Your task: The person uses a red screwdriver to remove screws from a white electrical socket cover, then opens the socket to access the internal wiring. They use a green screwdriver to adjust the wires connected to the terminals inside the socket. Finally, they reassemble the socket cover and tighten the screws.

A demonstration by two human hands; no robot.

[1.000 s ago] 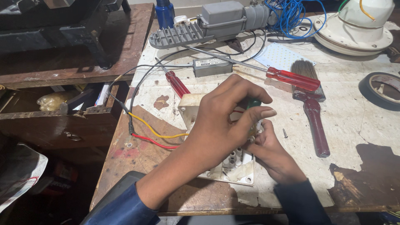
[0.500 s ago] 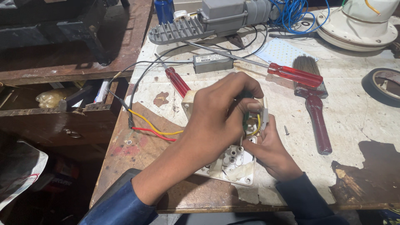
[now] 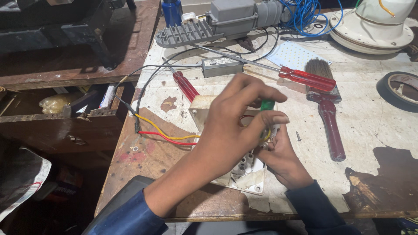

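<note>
Paintbrush (image 3: 327, 104) beside hands (image 3: 257, 139)

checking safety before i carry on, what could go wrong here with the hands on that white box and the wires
1. The left hand covers the green-handled tool and the spot it works on, so the tip could slip onto the right hand just beneath it.
2. The yellow wire and red wire run taut into the white box; a tug could pull them loose.
3. A small screw lies loose on the table and could easily get lost.
</note>
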